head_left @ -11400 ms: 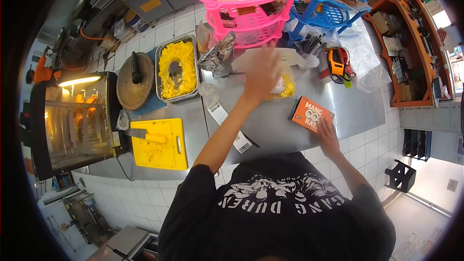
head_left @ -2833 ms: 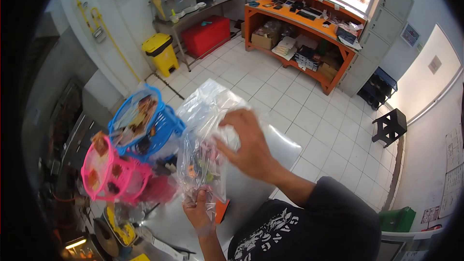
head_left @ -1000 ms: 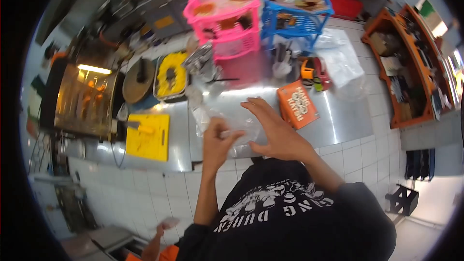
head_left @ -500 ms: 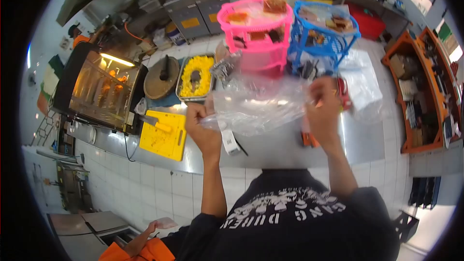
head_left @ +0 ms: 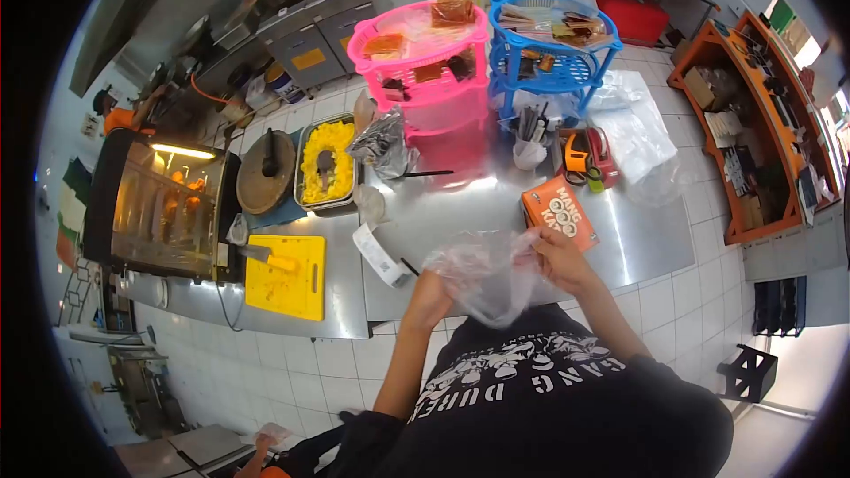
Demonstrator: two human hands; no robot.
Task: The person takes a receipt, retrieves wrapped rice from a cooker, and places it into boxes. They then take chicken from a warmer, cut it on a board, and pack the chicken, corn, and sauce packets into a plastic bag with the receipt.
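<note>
A clear plastic bag is stretched between my two hands, close to my body at the table's front edge. My left hand is closed on the bag's left side. On its other side, the fingers of my right hand pinch the plastic. Just beyond my right hand lies an orange box with white lettering. A white printed paper slip rests on the steel table, up and left of my left hand.
Left on the steel table are a yellow cutting board with a knife, a tray of yellow food and a glass-fronted warmer. Pink and blue tiered baskets stand behind. Another person's hand shows at lower left.
Both hands have come down and closer to my body with the plastic bag, and nearer each other. The bag hangs bunched rather than stretched wide, uncovering the orange box.
</note>
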